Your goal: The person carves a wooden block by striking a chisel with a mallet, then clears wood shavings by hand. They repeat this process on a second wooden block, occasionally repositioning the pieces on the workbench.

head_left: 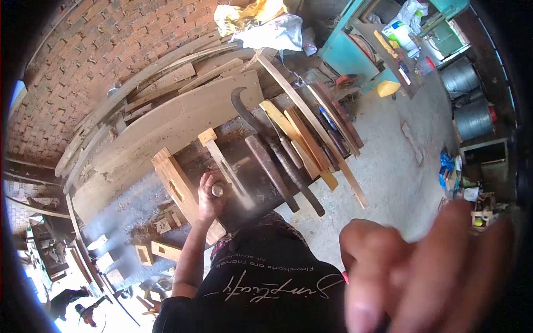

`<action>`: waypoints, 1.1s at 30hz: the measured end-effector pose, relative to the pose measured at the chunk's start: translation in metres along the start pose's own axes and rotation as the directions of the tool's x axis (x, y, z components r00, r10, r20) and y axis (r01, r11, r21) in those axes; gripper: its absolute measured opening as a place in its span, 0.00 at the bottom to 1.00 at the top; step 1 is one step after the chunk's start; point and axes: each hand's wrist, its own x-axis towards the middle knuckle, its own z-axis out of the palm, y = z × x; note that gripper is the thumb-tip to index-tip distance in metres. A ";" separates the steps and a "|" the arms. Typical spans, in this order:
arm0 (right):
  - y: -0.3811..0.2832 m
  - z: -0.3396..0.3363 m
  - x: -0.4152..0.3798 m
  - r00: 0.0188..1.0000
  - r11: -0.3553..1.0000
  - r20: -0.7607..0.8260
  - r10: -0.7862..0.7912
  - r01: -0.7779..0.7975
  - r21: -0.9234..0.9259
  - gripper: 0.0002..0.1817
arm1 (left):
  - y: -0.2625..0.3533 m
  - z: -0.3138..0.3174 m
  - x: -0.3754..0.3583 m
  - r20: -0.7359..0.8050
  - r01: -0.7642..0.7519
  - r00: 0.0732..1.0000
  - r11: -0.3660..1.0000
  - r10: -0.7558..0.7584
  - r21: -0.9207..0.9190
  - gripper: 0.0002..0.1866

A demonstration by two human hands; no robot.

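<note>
My left hand (pixel 208 201) is closed around an upright tool handle (pixel 217 190); only its round pale end shows, and the rest is hidden. Beside and partly under that hand lies a thick wooden beam (pixel 176 191) with a long slot cut in it. Just right of the hand is a narrow wooden piece (pixel 227 169) with a square block at its far end, blurred near me. Large and blurred, my right hand (pixel 422 272) is raised close to the camera, fingers apart, with nothing seen in it.
On the bench lie a hooked blade tool (pixel 244 111), dark bars (pixel 272 172) and several wooden strips (pixel 305 133). Curved boards (pixel 172 116) lean by the brick wall (pixel 111 55). A teal machine (pixel 347 47) and wire spools (pixel 472 122) stand at right.
</note>
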 end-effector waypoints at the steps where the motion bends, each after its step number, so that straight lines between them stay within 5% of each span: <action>1: 0.000 0.002 -0.001 1.000 1.000 0.019 0.000 -0.001 0.019 0.29 | 0.002 0.000 -0.001 -0.008 0.003 1.000 1.000 -0.003 0.002 0.15; 13: -0.001 0.018 -0.020 0.992 0.992 0.124 0.023 -0.038 0.117 0.25 | 0.016 -0.003 -0.013 0.056 -0.012 0.998 0.998 0.015 -0.058 0.16; 19: -0.008 0.031 -0.030 0.957 0.968 0.254 0.141 -0.187 0.167 0.23 | 0.015 0.001 -0.025 0.013 -0.040 0.999 0.992 0.041 -0.116 0.15; 21: -0.009 0.037 -0.037 0.917 0.935 0.337 0.214 -0.292 0.200 0.22 | 0.007 -0.001 -0.031 0.002 -0.150 0.989 0.988 0.151 -0.022 0.15; 24: -0.002 0.051 -0.050 0.852 0.862 0.448 0.272 -0.423 0.279 0.21 | 0.018 -0.011 -0.031 0.027 -0.067 0.997 0.997 0.069 -0.048 0.14; 33: 0.004 0.080 -0.074 0.807 0.758 0.550 0.213 -0.492 0.428 0.18 | 0.029 -0.026 -0.047 0.000 0.050 0.999 0.996 -0.050 -0.080 0.12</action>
